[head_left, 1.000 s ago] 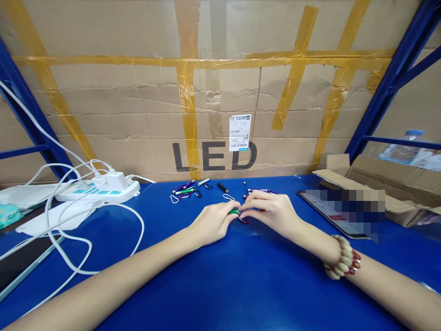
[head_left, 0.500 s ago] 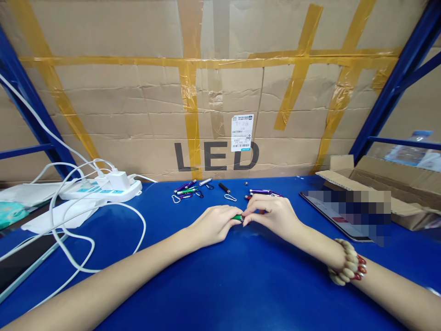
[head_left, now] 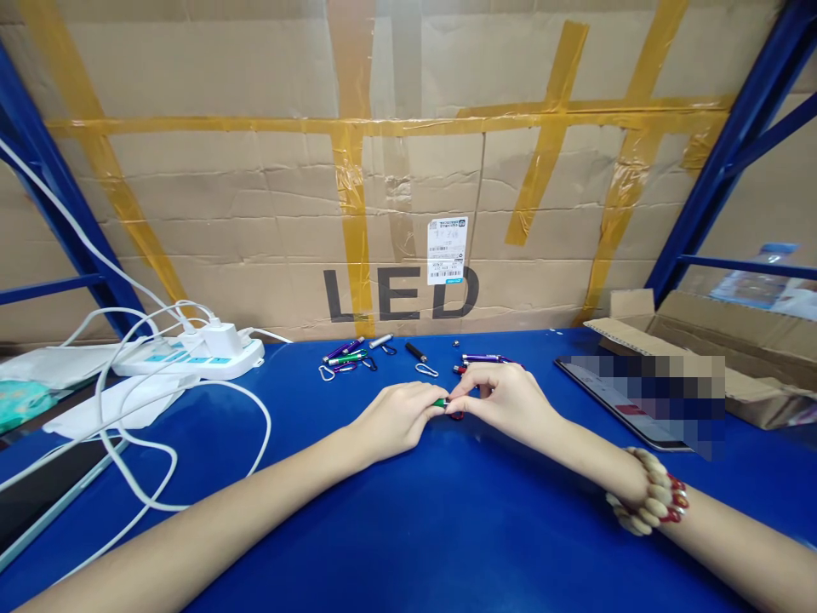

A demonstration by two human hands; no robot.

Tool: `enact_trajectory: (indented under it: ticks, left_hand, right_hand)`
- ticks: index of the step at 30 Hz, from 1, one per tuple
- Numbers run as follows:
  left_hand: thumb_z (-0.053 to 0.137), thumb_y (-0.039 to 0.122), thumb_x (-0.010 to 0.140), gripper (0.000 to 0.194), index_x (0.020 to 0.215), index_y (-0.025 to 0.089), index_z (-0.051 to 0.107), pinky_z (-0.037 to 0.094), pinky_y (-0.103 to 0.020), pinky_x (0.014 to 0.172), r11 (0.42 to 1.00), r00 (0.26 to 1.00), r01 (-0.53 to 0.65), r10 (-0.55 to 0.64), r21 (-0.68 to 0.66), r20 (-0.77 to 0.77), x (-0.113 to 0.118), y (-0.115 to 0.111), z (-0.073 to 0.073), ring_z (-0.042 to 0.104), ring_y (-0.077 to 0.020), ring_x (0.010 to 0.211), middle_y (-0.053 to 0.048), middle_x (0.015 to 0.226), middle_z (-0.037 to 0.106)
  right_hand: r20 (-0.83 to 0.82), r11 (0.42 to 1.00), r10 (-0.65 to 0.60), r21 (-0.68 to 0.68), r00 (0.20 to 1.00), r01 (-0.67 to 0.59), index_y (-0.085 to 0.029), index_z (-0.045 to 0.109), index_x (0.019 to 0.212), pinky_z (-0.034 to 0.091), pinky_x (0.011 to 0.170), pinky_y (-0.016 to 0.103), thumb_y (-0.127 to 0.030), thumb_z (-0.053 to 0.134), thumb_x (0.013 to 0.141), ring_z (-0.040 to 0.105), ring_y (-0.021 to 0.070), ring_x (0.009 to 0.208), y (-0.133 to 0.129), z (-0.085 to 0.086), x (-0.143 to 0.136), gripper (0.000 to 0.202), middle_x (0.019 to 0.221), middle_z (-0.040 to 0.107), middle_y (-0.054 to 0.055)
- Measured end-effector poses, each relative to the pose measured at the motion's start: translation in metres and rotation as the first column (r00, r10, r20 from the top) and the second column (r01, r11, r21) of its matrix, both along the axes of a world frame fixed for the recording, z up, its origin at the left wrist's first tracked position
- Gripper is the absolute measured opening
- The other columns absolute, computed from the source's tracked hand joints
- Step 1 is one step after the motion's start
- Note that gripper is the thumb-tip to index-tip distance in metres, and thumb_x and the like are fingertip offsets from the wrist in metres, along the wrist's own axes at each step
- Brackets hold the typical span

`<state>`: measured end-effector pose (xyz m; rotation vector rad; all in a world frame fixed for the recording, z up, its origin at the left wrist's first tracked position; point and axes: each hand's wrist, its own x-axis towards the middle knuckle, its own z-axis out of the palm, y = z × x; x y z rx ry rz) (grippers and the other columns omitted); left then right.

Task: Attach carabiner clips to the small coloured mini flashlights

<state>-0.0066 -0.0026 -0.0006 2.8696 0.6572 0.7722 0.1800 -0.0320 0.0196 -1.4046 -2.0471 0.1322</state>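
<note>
My left hand (head_left: 399, 417) is closed around a small green tube (head_left: 440, 403), whose end sticks out past the fingertips. At that end, the thumb and index finger of my right hand (head_left: 504, 400) pinch together; a bit of red shows under them. What they grip is too small to make out. Beyond my left hand lies a group of purple and green tubes (head_left: 348, 358) with carabiner clips. A silver tube (head_left: 381, 340) and a black tube (head_left: 415, 352) with a clip are farther right. Purple tubes (head_left: 483, 358) lie just behind my right hand.
At the left are a white power strip (head_left: 217, 366) and looping white cables (head_left: 268, 421). On the right, a tablet (head_left: 629, 409) lies beside an open cardboard box (head_left: 759, 340). A large taped carton (head_left: 255, 221) stands behind the blue table (head_left: 408, 545).
A small red part now shows below my right fingertips. Both hands stay nearly in place, and the camera view has shifted slightly.
</note>
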Motion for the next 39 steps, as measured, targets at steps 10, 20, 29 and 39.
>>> enact_trajectory:
  ticks: [10, 20, 29, 39]
  left_hand:
    - [0.037, 0.019, 0.090, 0.018, 0.096, 0.017, 0.053, 0.046, -0.026, 0.076, 0.999, 1.000, -0.014, 0.014, 0.030, 0.023, 0.0008, 0.0010, -0.0018, 0.059, -0.0164, 0.084, -0.005, 0.093, 0.063]
    - [0.034, 0.020, 0.090, 0.017, 0.092, 0.019, 0.050, 0.045, -0.025, 0.074, 0.999, 0.999, -0.050, 0.050, 0.002, 0.014, 0.0036, -0.0015, 0.0003, 0.059, -0.0157, 0.083, -0.003, 0.092, 0.062]
    - [0.032, 0.022, 0.092, 0.018, 0.095, 0.020, 0.049, 0.044, -0.024, 0.074, 0.998, 0.998, -0.062, 0.062, -0.018, -0.002, 0.0035, -0.0008, -0.0008, 0.058, -0.0152, 0.084, -0.002, 0.092, 0.061]
    - [0.032, 0.022, 0.092, 0.018, 0.093, 0.020, 0.049, 0.045, -0.025, 0.072, 0.994, 0.994, -0.106, 0.106, -0.021, 0.014, 0.0047, -0.0015, -0.0006, 0.059, -0.0159, 0.083, -0.002, 0.091, 0.061]
  right_hand:
    - [-0.188, 0.975, -0.007, -0.221, 0.982, -0.035, -0.018, 0.070, 0.065, 0.037, 0.043, 0.023, -0.043, 0.064, 0.067, 0.051, 0.0108, 0.043, 0.0041, -0.0061, -0.0001, 0.026, 0.059, 0.067, 0.002]
    - [-0.212, 0.973, 0.048, -0.210, 0.976, -0.094, -0.016, 0.064, 0.061, 0.037, 0.042, 0.022, -0.049, 0.060, 0.069, 0.050, 0.0092, 0.038, 0.0046, -0.0064, -0.0016, 0.034, 0.053, 0.062, 0.000]
    - [-0.127, 0.990, 0.038, -0.128, 0.991, -0.054, -0.018, 0.065, 0.059, 0.033, 0.041, 0.021, -0.053, 0.058, 0.070, 0.049, 0.0092, 0.041, 0.0062, -0.0056, 0.0017, 0.037, 0.057, 0.064, 0.001]
    - [-0.051, 0.984, 0.077, 0.167, 0.996, -0.067, -0.021, 0.066, 0.069, 0.037, 0.048, 0.020, -0.048, 0.061, 0.072, 0.046, 0.0073, 0.046, 0.0031, -0.0072, 0.0034, 0.028, 0.067, 0.064, -0.001]
